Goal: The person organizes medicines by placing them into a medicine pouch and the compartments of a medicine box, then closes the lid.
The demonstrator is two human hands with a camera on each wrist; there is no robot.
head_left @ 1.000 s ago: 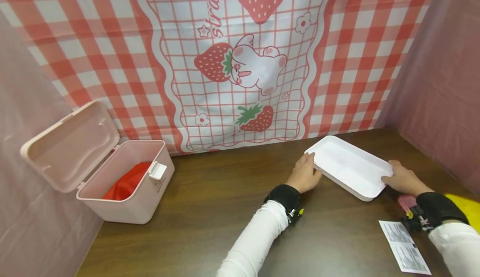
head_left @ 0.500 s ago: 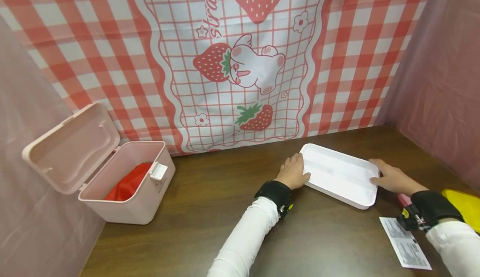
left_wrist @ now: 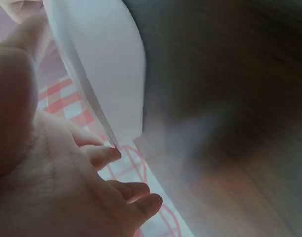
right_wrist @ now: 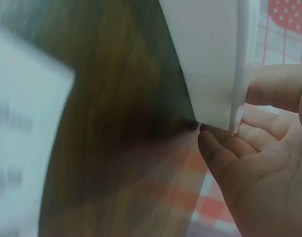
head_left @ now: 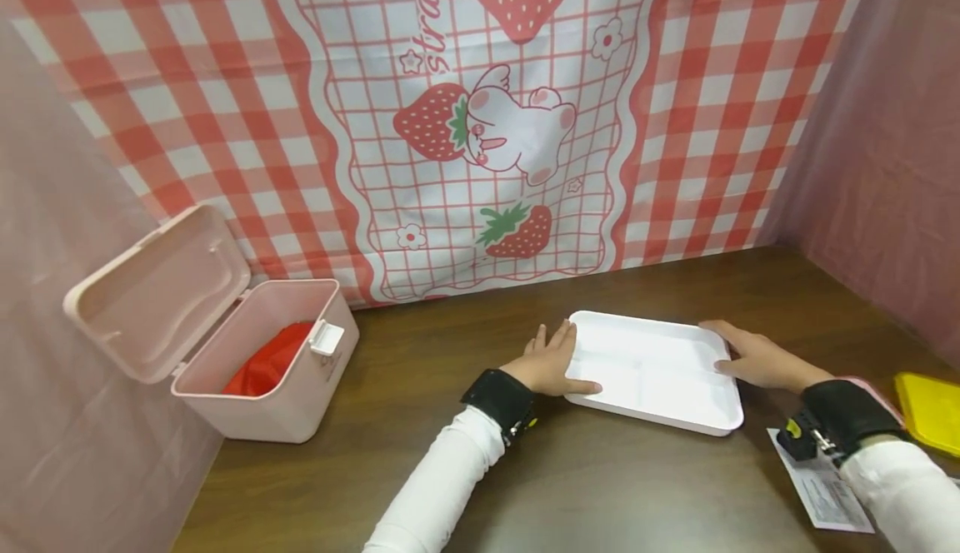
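Observation:
A white divided tray [head_left: 675, 415] lies on the brown table, its low inner ridges faintly visible. At the tray's left end is my left hand [head_left: 546, 366], fingers spread along the outside and thumb reaching over the near rim. In the left wrist view, the fingers of that hand [left_wrist: 91, 168] are loosely extended, with a fingertip at the tray's rim [left_wrist: 91, 96]. My right hand [head_left: 757, 359] holds the right end, thumb over the rim. The right wrist view shows the right hand's fingers [right_wrist: 217, 145] beneath the corner of the tray [right_wrist: 210, 64].
To the left stands a pink box [head_left: 281, 420], lid [head_left: 168, 286] raised, with red cloth [head_left: 273, 361] inside. A printed paper [head_left: 825, 490] lies by the right wrist, near a yellow item [head_left: 930, 411] and a partly hidden pink item [head_left: 873, 391]. A checked strawberry cloth [head_left: 480, 203] hangs behind.
The tray has moved left and nearer, turning until it lies more squarely across the table. Both hands moved with it. The left fingers have spread apart. The pink box stays put.

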